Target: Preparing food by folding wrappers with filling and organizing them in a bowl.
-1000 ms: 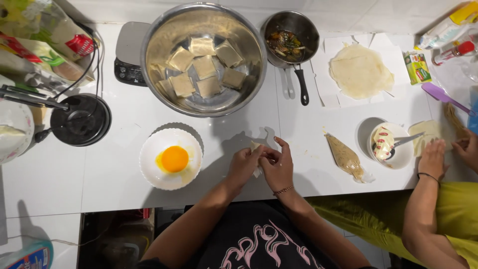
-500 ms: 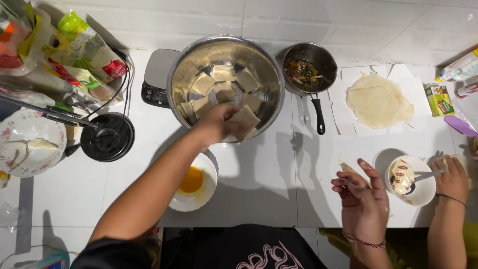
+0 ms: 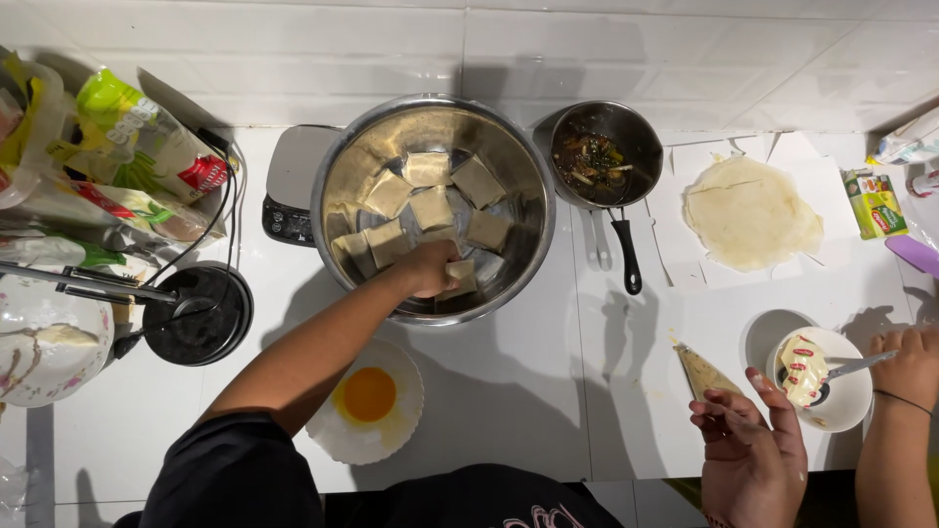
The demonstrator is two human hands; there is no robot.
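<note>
While the left hand [image 3: 427, 269] reaches deep into the big steel bowl [image 3: 337, 156], its fingers curl down over a pale square wrapper [image 3: 460, 276] at the near side of the bowl, and it looks closed on that piece, though the fingertips are hidden under the knuckles. More square wrappers [image 3: 430, 205] lie fanned across the bowl's bottom just beyond the hand, overlapping one another. Over on the other side, the right hand [image 3: 748, 445] hovers low at the bench [image 3: 509, 391] edge, fingers loosely spread and slightly bent, holding nothing. Just beyond its fingertips lies a folded triangular pastry [image 3: 702, 370], apart from the hand. Near the left forearm, between the bowl and the person's body, sits a white plate [image 3: 391, 440] with 1 egg yolk [image 3: 369, 393] in it. Right of the bowl, well beyond the right hand, stands a small dark saucepan [image 3: 641, 137] with cooked filling, and further right a round thin sheet [image 3: 751, 212] lies flat on white paper. To the right of the right hand, another person's hand [image 3: 910, 364] rests on a spoon [image 3: 856, 365] laid in a white bowl [image 3: 851, 406] of pale filling. Far left of the left hand sit a black lid [image 3: 201, 315] and bright food packets [image 3: 137, 147].
</note>
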